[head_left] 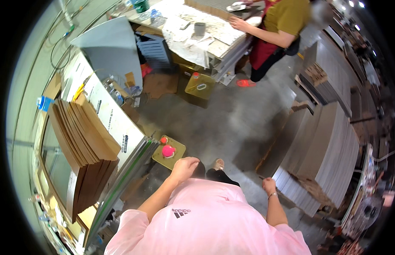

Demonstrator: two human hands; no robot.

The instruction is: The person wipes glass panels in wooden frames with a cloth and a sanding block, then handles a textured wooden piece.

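My left hand (184,168) is in front of my body, its fingers lightly bent and nothing visible in them. Just beyond its fingertips is a dark rounded shape (200,169), perhaps my own leg. A yellowish metal can (176,160) with a pink-red cap (168,151) stands on the floor to the left of that hand. My right hand (268,185), a band round its wrist, hangs at my right with fingers curled closed. No object shows in it. Nearest to it is a stack of grey boards (291,189), which it seems not to touch.
At my left, brown curved panels (84,144) lean in a row on a white-topped board stack (104,112). More grey boards (333,148) are piled right. Another can (199,89) stands ahead. Beyond it, a person (274,34) works at a cluttered table (225,46).
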